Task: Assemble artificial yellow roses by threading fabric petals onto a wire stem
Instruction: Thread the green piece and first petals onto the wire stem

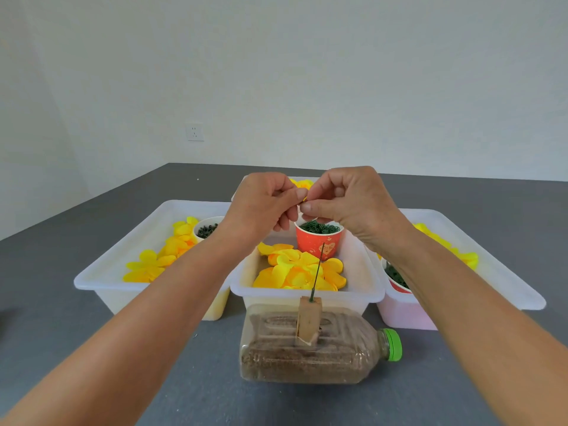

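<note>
My left hand [261,207] and my right hand [353,204] meet fingertip to fingertip above a red paper cup [318,245] full of small green rings [319,226]. Both pinch something tiny at the same spot; the fingers hide what it is. Below them a thin green wire stem [317,272] stands bare and slightly tilted, stuck in a wooden block [309,321]. The block is fixed on a sand-filled plastic bottle [307,361] lying on its side. Yellow fabric petals [295,272] lie heaped in the middle white bin [307,295], in front of the cup.
A left white bin [101,281] holds more yellow petals [159,259] and a white cup [206,229] of rings. A right bin [507,281] holds petals [461,253] and another red cup [396,281]. A further bin with petals [302,182] sits behind my hands. Everything rests on a grey table.
</note>
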`<state>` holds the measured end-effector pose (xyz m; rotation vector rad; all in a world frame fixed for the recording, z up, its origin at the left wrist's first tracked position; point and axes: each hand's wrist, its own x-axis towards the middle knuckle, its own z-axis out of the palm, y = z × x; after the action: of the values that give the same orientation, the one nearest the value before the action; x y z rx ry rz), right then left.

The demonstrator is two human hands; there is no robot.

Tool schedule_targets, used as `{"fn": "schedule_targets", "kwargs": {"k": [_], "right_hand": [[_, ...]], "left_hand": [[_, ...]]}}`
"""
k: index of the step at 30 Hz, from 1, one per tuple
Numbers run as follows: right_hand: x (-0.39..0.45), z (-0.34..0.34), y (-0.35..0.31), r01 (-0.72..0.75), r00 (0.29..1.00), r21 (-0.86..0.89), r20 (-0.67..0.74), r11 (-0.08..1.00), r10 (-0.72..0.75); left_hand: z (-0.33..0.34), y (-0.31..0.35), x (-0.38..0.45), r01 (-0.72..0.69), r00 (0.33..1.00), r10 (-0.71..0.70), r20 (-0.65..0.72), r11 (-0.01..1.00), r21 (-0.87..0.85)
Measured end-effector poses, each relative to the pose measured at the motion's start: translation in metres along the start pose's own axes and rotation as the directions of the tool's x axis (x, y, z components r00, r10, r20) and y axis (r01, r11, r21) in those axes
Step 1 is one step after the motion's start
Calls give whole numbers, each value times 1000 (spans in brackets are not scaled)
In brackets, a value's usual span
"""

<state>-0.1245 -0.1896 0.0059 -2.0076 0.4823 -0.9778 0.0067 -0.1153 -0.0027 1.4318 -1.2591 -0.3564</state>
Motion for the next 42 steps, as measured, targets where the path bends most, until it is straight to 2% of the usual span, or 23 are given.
{"fn": "schedule_targets", "kwargs": {"k": [5, 10, 13, 18, 29, 42], "right_hand": [[-3, 1, -3, -60, 998, 62, -33, 996, 63], [-18, -1, 11, -224, 965, 300, -67, 927, 255], [-31, -5, 22, -291, 936, 453, -47, 843, 348], [-43, -3, 30, -298, 930, 524, -30, 798, 367], [-50, 8, 38, -275, 935, 537, -42, 797, 351], [-53, 8, 38, -220, 958, 399, -85, 890, 274]], "left_hand": [[9, 5, -6, -70, 996, 72, -43, 997, 42], [11, -2, -22, -104, 986, 100, -131, 994, -26], [16, -15, -37, -41, 995, 45, -94, 998, 49], [29, -26, -52, -3, 1000, 4, -18, 999, 47], [44, -26, -55, 3, 999, -13, -52, 984, -176], [42, -26, -55, 5, 999, -12, -46, 988, -156]]}}
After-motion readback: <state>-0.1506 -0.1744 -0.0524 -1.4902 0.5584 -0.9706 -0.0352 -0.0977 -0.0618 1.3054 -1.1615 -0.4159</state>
